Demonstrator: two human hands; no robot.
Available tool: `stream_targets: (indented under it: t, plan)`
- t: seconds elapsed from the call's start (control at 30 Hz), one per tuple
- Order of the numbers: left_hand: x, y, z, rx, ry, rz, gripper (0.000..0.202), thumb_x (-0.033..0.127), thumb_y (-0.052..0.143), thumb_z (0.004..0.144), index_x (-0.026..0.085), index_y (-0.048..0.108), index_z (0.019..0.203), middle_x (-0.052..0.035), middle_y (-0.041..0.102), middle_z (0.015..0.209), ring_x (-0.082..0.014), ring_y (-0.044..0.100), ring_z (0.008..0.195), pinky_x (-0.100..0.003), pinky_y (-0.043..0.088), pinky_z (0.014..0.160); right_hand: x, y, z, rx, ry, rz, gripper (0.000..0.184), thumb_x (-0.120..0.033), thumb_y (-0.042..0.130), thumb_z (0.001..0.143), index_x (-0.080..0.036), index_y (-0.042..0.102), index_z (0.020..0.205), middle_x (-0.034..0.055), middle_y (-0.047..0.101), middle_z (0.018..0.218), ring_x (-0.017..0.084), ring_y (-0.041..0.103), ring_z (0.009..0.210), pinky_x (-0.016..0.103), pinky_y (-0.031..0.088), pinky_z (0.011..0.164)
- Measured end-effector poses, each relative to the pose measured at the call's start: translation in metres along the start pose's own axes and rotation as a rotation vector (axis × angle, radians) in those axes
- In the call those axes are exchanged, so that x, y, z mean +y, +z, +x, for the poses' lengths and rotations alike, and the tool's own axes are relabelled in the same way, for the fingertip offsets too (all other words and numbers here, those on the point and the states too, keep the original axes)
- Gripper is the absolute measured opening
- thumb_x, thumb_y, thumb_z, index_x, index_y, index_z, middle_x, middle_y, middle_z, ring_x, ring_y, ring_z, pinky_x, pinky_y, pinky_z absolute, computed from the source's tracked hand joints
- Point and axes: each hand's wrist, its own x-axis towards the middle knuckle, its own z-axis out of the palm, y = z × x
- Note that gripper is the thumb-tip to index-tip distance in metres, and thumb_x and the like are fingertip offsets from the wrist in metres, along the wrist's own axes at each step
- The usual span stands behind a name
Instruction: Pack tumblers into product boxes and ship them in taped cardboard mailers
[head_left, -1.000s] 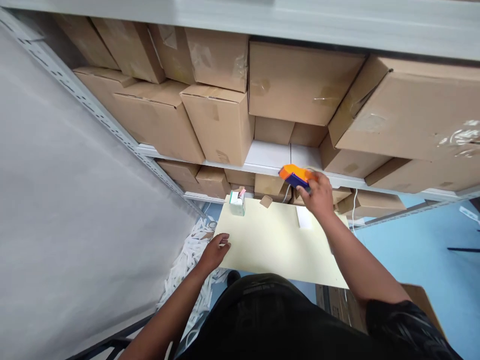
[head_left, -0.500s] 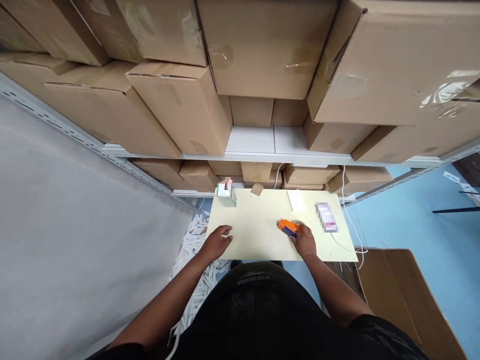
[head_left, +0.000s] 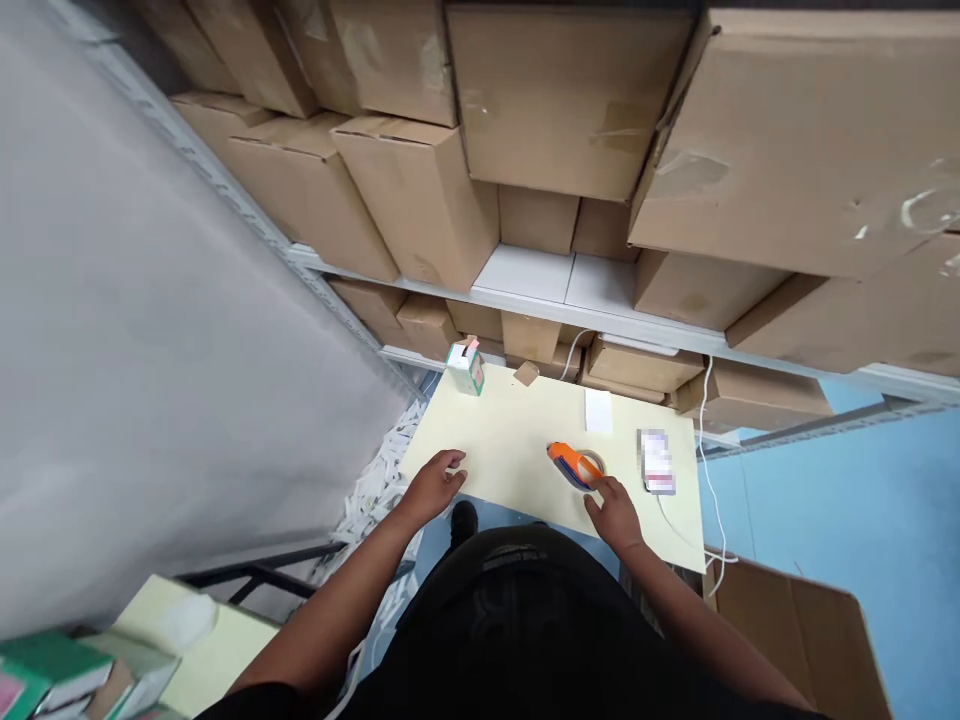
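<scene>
An orange and blue tape dispenser [head_left: 574,465] lies on the pale yellow table [head_left: 510,450], near its front edge. My right hand [head_left: 616,512] is just behind it, fingers loosely apart, fingertips touching the dispenser's near end without gripping it. My left hand [head_left: 435,482] rests on the table's front left edge with curled fingers and holds nothing.
On the table are a small green and white box [head_left: 466,368], a cardboard scrap [head_left: 526,373], a white slip [head_left: 598,410] and a phone [head_left: 656,460] on a white cable. Shelves of cardboard boxes [head_left: 570,100] stand behind. White strips [head_left: 375,485] litter the floor; an open carton [head_left: 795,630] stands right.
My right hand brought the tape dispenser down from the shelf, set it on the table, and has now drawn back from it. My left hand stayed on the table edge.
</scene>
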Motion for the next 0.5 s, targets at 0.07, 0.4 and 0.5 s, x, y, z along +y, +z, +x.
stream_targets:
  t: [0.07, 0.4, 0.5]
  plan:
    - [0.004, 0.010, -0.020, 0.059, -0.035, -0.024, 0.037, 0.040, 0.057, 0.087, 0.021, 0.065, 0.117, -0.0094, 0.070, 0.115, -0.0251, 0.068, 0.109, -0.037, 0.057, 0.088, 0.007, -0.013, 0.007, -0.050, -0.028, 0.046, 0.029, -0.038, 0.051, 0.090, -0.025, 0.070, 0.107, 0.0095, 0.069, 0.110, 0.030, 0.064, 0.111, 0.047, 0.052, 0.100]
    - [-0.016, 0.026, -0.147, 0.344, -0.167, -0.133, 0.036, 0.038, 0.063, 0.085, 0.023, 0.067, 0.116, -0.0090, 0.071, 0.115, -0.0263, 0.067, 0.109, -0.039, 0.056, 0.088, -0.034, -0.015, 0.048, -0.196, -0.129, 0.103, 0.030, -0.047, 0.052, 0.086, -0.024, 0.070, 0.082, 0.0093, 0.071, 0.101, 0.029, 0.065, 0.103, 0.043, 0.050, 0.095]
    - [-0.027, 0.024, -0.189, 0.422, -0.200, -0.148, 0.035, 0.039, 0.061, 0.085, 0.022, 0.067, 0.115, -0.0093, 0.070, 0.115, -0.0267, 0.067, 0.109, -0.040, 0.056, 0.089, -0.058, 0.000, 0.039, -0.235, -0.162, 0.136, 0.034, -0.049, 0.053, 0.085, -0.022, 0.072, 0.089, 0.0097, 0.071, 0.101, 0.028, 0.066, 0.097, 0.041, 0.051, 0.090]
